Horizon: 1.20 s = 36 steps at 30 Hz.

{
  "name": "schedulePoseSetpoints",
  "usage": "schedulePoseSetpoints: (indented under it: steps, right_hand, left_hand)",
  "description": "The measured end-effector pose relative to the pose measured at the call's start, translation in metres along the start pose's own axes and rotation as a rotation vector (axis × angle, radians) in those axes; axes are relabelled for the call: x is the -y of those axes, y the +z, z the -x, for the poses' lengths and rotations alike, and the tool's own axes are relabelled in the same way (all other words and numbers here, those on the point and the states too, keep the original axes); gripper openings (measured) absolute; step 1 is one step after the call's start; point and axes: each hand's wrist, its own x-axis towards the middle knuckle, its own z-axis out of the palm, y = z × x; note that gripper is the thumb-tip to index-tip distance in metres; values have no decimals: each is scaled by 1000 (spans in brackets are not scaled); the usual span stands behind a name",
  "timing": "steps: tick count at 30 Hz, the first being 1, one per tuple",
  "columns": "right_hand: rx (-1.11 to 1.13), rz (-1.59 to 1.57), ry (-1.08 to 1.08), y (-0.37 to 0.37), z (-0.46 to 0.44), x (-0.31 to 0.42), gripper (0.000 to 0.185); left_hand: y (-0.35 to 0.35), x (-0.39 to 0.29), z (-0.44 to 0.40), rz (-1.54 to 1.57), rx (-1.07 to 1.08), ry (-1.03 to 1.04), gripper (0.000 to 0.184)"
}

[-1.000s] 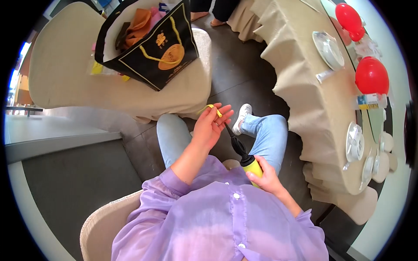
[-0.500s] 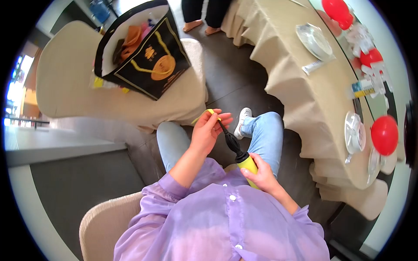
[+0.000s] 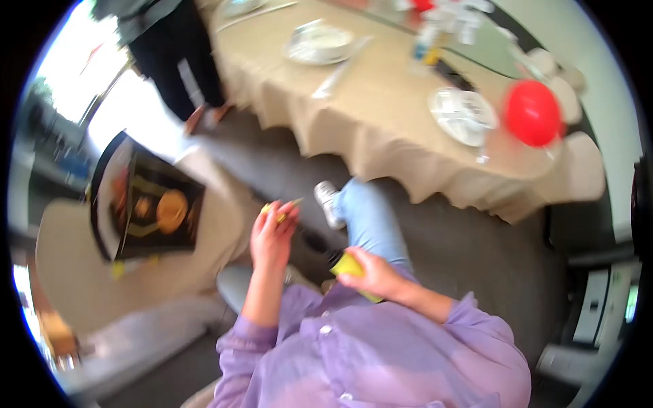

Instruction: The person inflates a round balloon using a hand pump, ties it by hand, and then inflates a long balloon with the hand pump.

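Note:
My left hand [image 3: 271, 234] is raised over my lap, its fingers pinched on a small limp yellow balloon [image 3: 281, 217]. A short pale end sticks out past the fingertips. My right hand [image 3: 373, 273] is wrapped round the yellow barrel of a hand balloon pump [image 3: 350, 265], which lies tilted across my lap. The pump's black nozzle [image 3: 313, 239] points toward my left hand and is smeared by motion. Whether the balloon still touches the nozzle, I cannot tell.
A black gift bag [image 3: 166, 211] stands on a covered chair [image 3: 68, 265] at left. Along the right runs a table with a beige cloth [image 3: 381, 136], bearing wrapped plates [image 3: 462, 115] and a red balloon [image 3: 532, 112]. Another person [image 3: 177, 61] stands beyond the bag.
My view has swung to the right, blurring the scene. My left hand has drawn away from the pump's tip with the yellow balloon. My right hand keeps its hold on the pump.

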Motion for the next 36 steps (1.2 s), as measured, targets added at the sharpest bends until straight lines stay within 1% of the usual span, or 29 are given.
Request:
schedulePoseSetpoints:
  steps: [1,2,3,6,8,14,18,21,23,24,26,28,29,31,36]
  right_hand:
    - [2,-17,-3,4,2,3,57]
    - [-3,-40,-4,-4,0,6,57]
    - [52,-38,-19,-3,1,6,57]
    - [61,2,-80,-2,0,7,56]
    - [53,-16,-23,-3,2,9,57]
    - [31,-11,-103,-9,11,-5,58]
    - [-15,1,-96,-14,16,-4,58]
    - [-5,-16,-46,-19,18,-5,59]
    - [26,25,-64,-19,19,-8,60]
    - [6,24,-57,-21,19,-8,60]
    - [44,76,-11,-23,21,-5,61]
    - [1,56,-1,-26,24,-5,61]
    - [-8,50,-17,-27,25,-5,61]
    - [-16,40,-47,-25,28,-9,60]
    - [-45,16,-58,-26,36,-7,59]
  left_hand:
    - [0,-5,6,3,-22,5,24]
    - [5,-8,5,-8,1,11,22]
    - [7,-10,7,15,14,18,21]
    - [6,-12,15,28,37,48,22]
    - [7,-9,19,21,13,64,22]
    - [13,0,22,-15,19,60,22]
    - [20,5,23,-19,34,47,21]
    - [24,7,23,-43,42,45,20]
    - [24,7,22,-59,71,45,18]
    - [26,8,20,-67,89,49,17]
    - [29,10,18,-84,115,30,16]
    - [33,12,18,-97,132,4,16]
    - [34,13,17,-117,103,-2,16]
    - [34,15,15,-112,113,-15,16]
    - [29,11,14,-99,98,-4,18]
